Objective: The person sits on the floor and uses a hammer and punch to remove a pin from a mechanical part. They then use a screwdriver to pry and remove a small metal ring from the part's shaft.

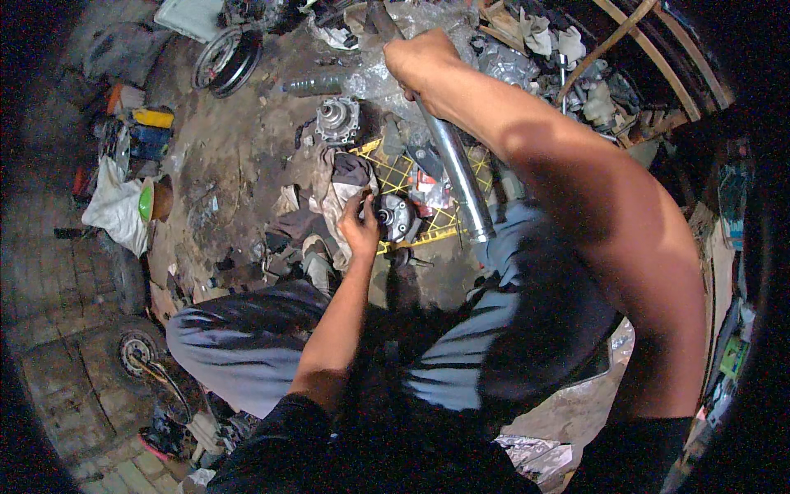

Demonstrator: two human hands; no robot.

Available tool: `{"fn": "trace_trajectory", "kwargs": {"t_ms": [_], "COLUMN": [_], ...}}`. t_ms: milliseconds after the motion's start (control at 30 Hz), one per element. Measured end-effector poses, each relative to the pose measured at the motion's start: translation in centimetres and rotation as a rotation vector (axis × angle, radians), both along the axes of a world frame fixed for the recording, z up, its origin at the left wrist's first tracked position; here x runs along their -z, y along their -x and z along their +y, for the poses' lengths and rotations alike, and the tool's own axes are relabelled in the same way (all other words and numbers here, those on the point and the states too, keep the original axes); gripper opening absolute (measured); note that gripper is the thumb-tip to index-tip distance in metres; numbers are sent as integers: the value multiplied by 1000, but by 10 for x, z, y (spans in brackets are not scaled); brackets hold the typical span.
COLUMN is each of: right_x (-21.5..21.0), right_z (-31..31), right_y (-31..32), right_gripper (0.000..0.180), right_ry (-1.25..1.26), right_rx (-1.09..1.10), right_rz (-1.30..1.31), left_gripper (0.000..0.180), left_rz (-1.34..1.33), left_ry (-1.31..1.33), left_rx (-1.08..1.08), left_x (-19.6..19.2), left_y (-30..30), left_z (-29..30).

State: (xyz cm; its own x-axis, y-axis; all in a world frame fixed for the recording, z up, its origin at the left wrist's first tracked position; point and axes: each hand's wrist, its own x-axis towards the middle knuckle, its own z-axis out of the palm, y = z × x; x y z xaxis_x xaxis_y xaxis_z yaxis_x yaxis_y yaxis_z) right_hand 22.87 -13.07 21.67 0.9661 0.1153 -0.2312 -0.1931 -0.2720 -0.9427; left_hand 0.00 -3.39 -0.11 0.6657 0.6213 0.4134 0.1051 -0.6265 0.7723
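On grimy floor [247,156], metal part [399,219] is sitting at yellow grid [434,236]; left grip [360,226] is resting half-curled beside it, hold unclear; right grip [424,64] is clasping tube [457,169]; wheel rim [220,59] is lying beyond.

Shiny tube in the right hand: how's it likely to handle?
The tube is probably stiff: it runs straight out of the right hand. Its smooth, shiny surface may be slippery. Being round, it would likely roll if laid flat.

The right arm [592,177] reaches forward, hand [422,62] clenched; the left hand [359,230] seems half curled.
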Motion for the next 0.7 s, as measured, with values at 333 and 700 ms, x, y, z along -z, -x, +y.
{"fn": "trace_trajectory", "kwargs": {"t_ms": [333,700], "right_x": [0,-2], "right_z": [0,-15], "right_y": [-3,-19], "right_gripper": [20,25], "right_ry": [-1,50], "right_rx": [-13,7], "right_rz": [-15,-21], "left_gripper": [22,18], "left_rz": [32,959], "left_ry": [-61,-611], "left_rx": [18,365], "left_x": [0,-88], "left_y": [5,-21], "left_z": [8,49]}}
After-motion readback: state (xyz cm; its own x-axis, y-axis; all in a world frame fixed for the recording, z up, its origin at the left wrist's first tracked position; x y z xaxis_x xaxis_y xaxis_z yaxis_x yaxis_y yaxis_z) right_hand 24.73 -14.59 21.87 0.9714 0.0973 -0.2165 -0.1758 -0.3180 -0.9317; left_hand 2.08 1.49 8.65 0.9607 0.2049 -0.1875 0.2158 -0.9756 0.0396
